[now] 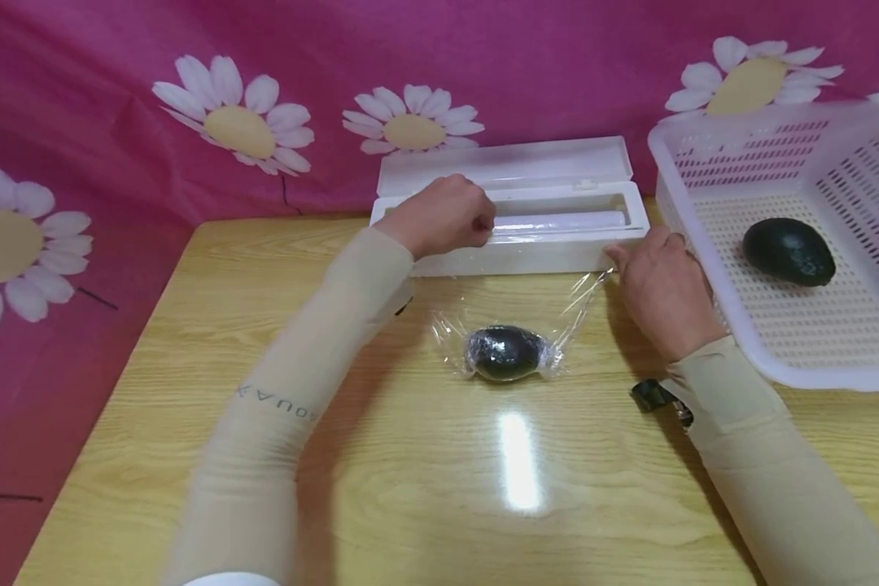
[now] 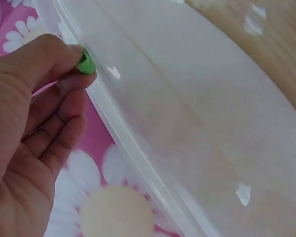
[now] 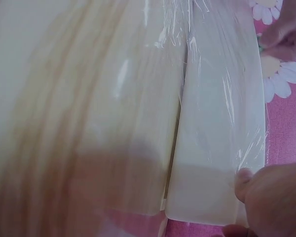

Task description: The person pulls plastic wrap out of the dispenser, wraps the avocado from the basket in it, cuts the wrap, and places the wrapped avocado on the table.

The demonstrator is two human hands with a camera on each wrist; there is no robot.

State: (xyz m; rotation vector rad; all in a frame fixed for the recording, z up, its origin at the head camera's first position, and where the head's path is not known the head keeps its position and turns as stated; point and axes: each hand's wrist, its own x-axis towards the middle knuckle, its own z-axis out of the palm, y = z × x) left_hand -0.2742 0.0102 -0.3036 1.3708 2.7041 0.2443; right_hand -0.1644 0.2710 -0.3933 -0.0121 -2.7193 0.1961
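Note:
A white cling film box (image 1: 527, 254) stands with its lid raised, a roll of film (image 1: 557, 221) inside. My left hand (image 1: 443, 216) is over the box's left half. In the left wrist view, its thumb and forefinger pinch a small green slide cutter (image 2: 87, 63) at the box's edge. My right hand (image 1: 666, 285) grips the box's right front corner, its thumb pressing the film there, as the right wrist view also shows. Clear film (image 1: 584, 297) stretches from the box down to a dark green avocado (image 1: 507, 353), wrapped in film on the table.
At the right stands a white plastic basket (image 1: 758, 346) with another avocado (image 1: 789, 251) in it, close beside my right hand. The wooden table (image 1: 425, 480) reaches back to a pink flowered cloth (image 1: 542, 65) behind the box.

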